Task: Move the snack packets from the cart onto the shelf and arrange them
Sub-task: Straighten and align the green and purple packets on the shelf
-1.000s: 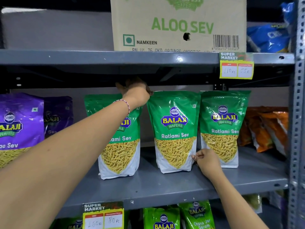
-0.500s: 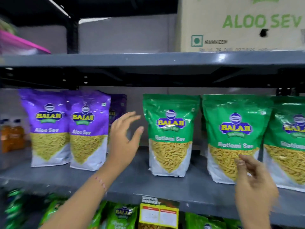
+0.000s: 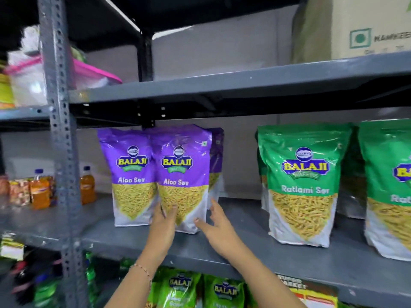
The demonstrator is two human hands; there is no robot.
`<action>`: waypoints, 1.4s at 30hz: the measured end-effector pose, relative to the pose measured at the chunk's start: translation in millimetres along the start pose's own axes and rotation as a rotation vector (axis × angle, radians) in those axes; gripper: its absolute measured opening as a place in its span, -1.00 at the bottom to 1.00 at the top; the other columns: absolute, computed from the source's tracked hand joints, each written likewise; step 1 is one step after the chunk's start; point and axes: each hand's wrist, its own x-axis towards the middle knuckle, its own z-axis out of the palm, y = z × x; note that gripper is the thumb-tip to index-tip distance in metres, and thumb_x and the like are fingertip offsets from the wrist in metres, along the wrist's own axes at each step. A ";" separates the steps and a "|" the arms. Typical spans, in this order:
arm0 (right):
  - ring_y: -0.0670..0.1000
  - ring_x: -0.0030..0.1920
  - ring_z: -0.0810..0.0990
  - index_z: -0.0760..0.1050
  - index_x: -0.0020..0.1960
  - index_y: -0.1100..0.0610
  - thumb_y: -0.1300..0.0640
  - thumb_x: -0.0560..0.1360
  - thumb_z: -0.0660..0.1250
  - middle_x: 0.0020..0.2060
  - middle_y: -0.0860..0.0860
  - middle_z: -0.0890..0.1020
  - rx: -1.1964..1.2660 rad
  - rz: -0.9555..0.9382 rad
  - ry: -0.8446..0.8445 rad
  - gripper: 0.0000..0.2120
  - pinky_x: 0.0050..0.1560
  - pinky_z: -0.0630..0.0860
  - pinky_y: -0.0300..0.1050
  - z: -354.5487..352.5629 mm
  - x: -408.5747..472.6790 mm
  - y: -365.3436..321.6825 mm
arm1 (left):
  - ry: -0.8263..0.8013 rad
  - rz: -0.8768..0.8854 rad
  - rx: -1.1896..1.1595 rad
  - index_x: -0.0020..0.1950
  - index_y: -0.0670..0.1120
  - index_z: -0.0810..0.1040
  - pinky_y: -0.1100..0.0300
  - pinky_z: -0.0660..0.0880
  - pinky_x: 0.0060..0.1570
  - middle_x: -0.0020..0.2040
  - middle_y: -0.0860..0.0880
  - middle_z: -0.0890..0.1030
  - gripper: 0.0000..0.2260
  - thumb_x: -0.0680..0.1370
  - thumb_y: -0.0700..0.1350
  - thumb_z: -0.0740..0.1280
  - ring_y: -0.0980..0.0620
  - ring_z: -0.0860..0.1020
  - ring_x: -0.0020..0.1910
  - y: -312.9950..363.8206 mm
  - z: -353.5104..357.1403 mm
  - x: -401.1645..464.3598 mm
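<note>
Glossy plastic packets [image 3: 182, 174] (creased) on matt grey metal shelf [image 3: 244, 247].

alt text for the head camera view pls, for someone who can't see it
Two bare hands reach for a purple Aloo Sev packet standing on a grey metal shelf: the left hand touches its lower front, the right hand is open beside it. Another purple packet stands to its left, green Ratlami Sev packets to the right.
</note>
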 end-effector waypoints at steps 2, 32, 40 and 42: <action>-0.17 0.45 0.32 0.13 0.54 0.00 0.03 0.45 0.37 0.48 -0.13 0.33 0.055 -0.025 0.023 -0.27 0.49 0.25 -0.10 0.7 3.6 7.9 | -0.014 -0.007 0.068 0.40 0.03 0.40 0.00 0.38 0.34 0.32 0.03 0.54 -0.45 0.45 0.21 0.28 0.03 0.49 0.31 -3.7 -3.9 -2.5; -0.06 -0.33 0.55 0.55 -0.33 0.13 0.29 0.41 0.48 -0.34 0.02 0.62 0.500 -0.100 0.588 -0.81 -0.20 0.51 -0.15 -75.1 110.0 -130.7 | 0.005 -0.179 0.039 -0.26 -0.17 0.61 0.00 0.48 -0.10 -0.28 -0.18 0.64 -0.85 0.47 -0.34 0.34 -0.10 0.55 -0.23 -27.0 -7.6 50.4; -0.16 -0.40 0.46 0.49 -0.38 0.07 0.26 0.40 0.50 -0.42 -0.09 0.55 0.430 -0.152 0.804 -0.74 -0.40 0.42 -0.43 -73.0 120.2 -124.6 | 0.043 -0.118 0.206 -0.30 -0.15 0.55 0.20 0.35 -0.35 -0.41 -0.06 0.56 -0.76 0.56 -0.28 0.26 -0.02 0.48 -0.34 -17.2 -2.5 44.1; -0.13 -0.38 0.49 0.63 -0.22 0.21 0.24 0.41 0.49 -0.40 -0.06 0.58 0.397 -0.181 0.822 -0.94 -0.38 0.45 -0.42 -71.7 118.0 -124.6 | 0.055 -0.115 0.215 -0.25 -0.19 0.59 0.20 0.38 -0.30 -0.35 -0.08 0.60 -0.79 0.55 -0.27 0.27 -0.04 0.51 -0.28 -18.0 -2.1 45.5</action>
